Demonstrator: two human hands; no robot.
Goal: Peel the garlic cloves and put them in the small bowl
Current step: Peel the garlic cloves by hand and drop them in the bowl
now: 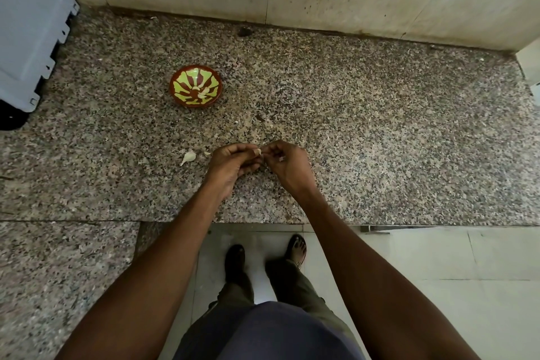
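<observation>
Both hands (233,162) (287,165) pinched round one clove (262,152) above the bench (380,131), bowl (195,86) well apart; light, firm, slippery once bared, papery skin best nipped at its tip.

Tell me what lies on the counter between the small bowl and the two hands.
In the head view, the stretch from the small bowl to the left hand and right hand is bare speckled counter; an unpeeled garlic clove lies just left of that line.

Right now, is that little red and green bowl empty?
Not empty. The bowl stands upright on the counter, with a few pale garlic cloves lying inside near its middle.
</observation>
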